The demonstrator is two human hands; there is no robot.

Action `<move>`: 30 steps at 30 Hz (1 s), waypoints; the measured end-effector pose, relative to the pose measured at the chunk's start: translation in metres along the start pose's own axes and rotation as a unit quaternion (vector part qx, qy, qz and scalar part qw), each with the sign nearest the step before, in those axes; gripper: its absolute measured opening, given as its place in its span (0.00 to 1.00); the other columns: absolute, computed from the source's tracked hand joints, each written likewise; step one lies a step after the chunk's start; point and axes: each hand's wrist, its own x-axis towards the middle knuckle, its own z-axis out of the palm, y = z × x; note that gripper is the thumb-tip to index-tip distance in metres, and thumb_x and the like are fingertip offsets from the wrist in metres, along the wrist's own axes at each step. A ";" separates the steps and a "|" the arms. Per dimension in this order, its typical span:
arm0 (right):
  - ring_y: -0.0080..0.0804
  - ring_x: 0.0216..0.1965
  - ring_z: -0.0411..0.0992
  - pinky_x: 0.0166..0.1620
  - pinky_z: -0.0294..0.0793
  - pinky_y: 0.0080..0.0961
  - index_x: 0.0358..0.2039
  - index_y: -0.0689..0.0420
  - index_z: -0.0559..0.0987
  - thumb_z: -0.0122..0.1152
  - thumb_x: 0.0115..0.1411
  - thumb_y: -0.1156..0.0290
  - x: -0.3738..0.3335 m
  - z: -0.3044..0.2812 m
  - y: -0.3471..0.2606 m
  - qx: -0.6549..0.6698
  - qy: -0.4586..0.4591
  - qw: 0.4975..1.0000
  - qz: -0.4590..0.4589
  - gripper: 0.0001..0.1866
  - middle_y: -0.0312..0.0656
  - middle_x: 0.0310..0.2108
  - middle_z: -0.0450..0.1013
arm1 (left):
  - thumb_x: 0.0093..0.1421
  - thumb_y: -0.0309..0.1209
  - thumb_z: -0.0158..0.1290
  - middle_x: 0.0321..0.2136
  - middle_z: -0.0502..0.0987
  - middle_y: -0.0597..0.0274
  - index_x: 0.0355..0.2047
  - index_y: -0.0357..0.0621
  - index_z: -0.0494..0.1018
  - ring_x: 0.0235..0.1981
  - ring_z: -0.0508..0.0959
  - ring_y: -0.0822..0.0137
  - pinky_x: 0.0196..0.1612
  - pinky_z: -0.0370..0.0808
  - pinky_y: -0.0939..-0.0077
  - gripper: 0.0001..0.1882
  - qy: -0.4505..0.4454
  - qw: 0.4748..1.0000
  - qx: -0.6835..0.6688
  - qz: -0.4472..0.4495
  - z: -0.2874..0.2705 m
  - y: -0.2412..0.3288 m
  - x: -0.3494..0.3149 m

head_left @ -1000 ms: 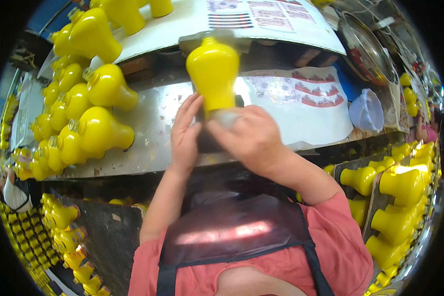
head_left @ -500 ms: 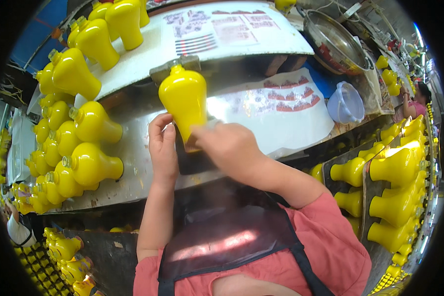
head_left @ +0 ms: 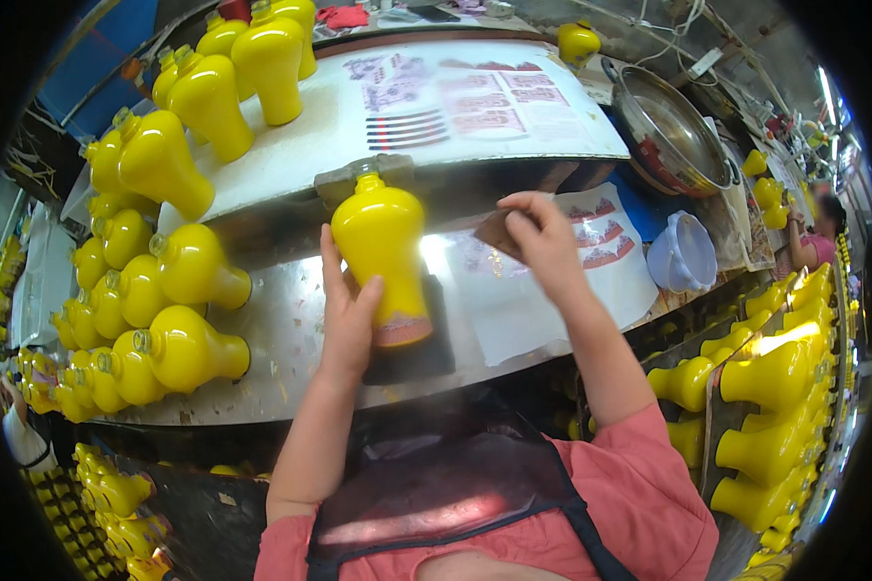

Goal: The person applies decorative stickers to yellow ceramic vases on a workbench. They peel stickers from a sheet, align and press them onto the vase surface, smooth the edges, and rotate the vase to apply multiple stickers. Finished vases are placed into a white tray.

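Observation:
A glossy yellow vase-shaped bottle (head_left: 380, 228) lies in front of me, its neck against a grey block (head_left: 400, 172) and its narrow base toward me. A red and purple printed band (head_left: 403, 330) runs round that base. My left hand (head_left: 351, 315) grips the bottle's left side, thumb on top and fingers along the flank. In my right hand (head_left: 549, 240), thumb and fingers pinch a thin brown flat scraper (head_left: 498, 235), apart from the bottle. Beneath that hand lies a white sheet (head_left: 513, 320) with rows of red printed transfers (head_left: 606, 232). A dark pad (head_left: 434, 360) sits under the bottle.
Several yellow bottles (head_left: 189, 344) stand at the left; more lie on a rack (head_left: 770, 387) at the right. A raised white board (head_left: 329, 121) bears printed sheets. A pale bucket (head_left: 683, 254) and a metal pan (head_left: 670, 126) stand on the right. Another person (head_left: 824, 228) is far right.
My right hand has moved right, away from the bottle's base to above the sheet, showing the scraper. The printed band on the base is now exposed. My left hand now grips the bottle lower down.

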 end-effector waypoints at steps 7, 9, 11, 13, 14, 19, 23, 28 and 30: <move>0.32 0.34 0.80 0.45 0.77 0.28 0.46 0.55 0.88 0.66 0.65 0.56 0.092 -0.028 0.033 -0.281 0.046 0.954 -0.091 0.18 0.47 0.33 0.84 | 0.66 0.29 0.53 0.73 0.54 0.48 0.79 0.48 0.35 0.70 0.63 0.54 0.72 0.61 0.60 0.50 0.001 0.998 0.051 0.041 -0.008 -0.017 0.001; 0.55 0.40 0.79 0.48 0.77 0.41 0.55 0.47 0.85 0.61 0.67 0.55 0.124 -0.030 0.039 -0.399 0.038 0.900 -0.170 0.19 0.56 0.42 0.81 | 0.68 0.30 0.52 0.73 0.56 0.53 0.80 0.48 0.36 0.71 0.62 0.57 0.73 0.58 0.63 0.48 -0.002 0.998 0.051 0.035 -0.010 -0.018 0.001; 0.57 0.47 0.78 0.51 0.77 0.47 0.56 0.42 0.84 0.57 0.67 0.60 0.149 -0.032 0.043 -0.463 -0.014 0.876 -0.130 0.19 0.56 0.44 0.79 | 0.68 0.31 0.54 0.72 0.58 0.53 0.79 0.46 0.39 0.71 0.62 0.57 0.73 0.59 0.63 0.47 0.002 0.998 0.058 0.025 -0.011 -0.018 0.002; 0.59 0.44 0.77 0.50 0.76 0.47 0.59 0.41 0.82 0.52 0.69 0.63 0.166 -0.030 0.042 -0.520 -0.055 0.842 -0.133 0.20 0.58 0.43 0.77 | 0.66 0.31 0.55 0.70 0.59 0.51 0.79 0.43 0.41 0.71 0.63 0.57 0.72 0.60 0.63 0.47 -0.001 0.998 0.050 0.027 -0.011 -0.017 0.003; 0.57 0.46 0.77 0.51 0.77 0.46 0.59 0.42 0.82 0.50 0.70 0.65 0.168 -0.028 0.040 -0.536 -0.065 0.830 -0.137 0.20 0.57 0.45 0.77 | 0.65 0.30 0.56 0.69 0.59 0.50 0.78 0.40 0.42 0.71 0.63 0.56 0.72 0.61 0.62 0.47 -0.003 0.999 0.042 0.027 -0.011 -0.016 0.004; 0.55 0.49 0.78 0.52 0.78 0.46 0.56 0.47 0.83 0.47 0.69 0.70 0.130 -0.023 0.022 -0.583 -0.086 0.800 -0.110 0.20 0.54 0.49 0.77 | 0.62 0.28 0.58 0.68 0.61 0.48 0.77 0.36 0.46 0.71 0.63 0.55 0.72 0.61 0.62 0.47 0.013 0.999 0.028 0.025 -0.011 -0.020 0.004; 0.58 0.46 0.78 0.50 0.77 0.47 0.56 0.50 0.82 0.58 0.62 0.70 0.093 -0.032 0.016 -0.455 -0.075 0.880 -0.118 0.21 0.56 0.45 0.76 | 0.61 0.28 0.59 0.68 0.61 0.46 0.77 0.35 0.46 0.71 0.63 0.54 0.72 0.61 0.61 0.48 0.026 0.997 0.068 0.040 -0.013 -0.025 0.006; 0.55 0.44 0.78 0.49 0.78 0.44 0.61 0.43 0.79 0.66 0.58 0.69 0.092 -0.040 0.031 -0.429 -0.052 0.890 -0.147 0.28 0.53 0.44 0.77 | 0.62 0.30 0.59 0.69 0.60 0.44 0.77 0.35 0.45 0.71 0.63 0.53 0.72 0.61 0.59 0.49 0.033 0.997 0.069 0.018 -0.013 -0.022 0.004; 0.52 0.41 0.79 0.45 0.80 0.43 0.58 0.41 0.80 0.65 0.59 0.71 0.096 -0.036 0.041 -0.439 -0.039 0.877 -0.190 0.25 0.50 0.43 0.78 | 0.64 0.32 0.57 0.70 0.59 0.44 0.77 0.36 0.45 0.72 0.61 0.53 0.73 0.60 0.59 0.47 0.021 0.998 0.059 0.026 -0.012 -0.021 0.003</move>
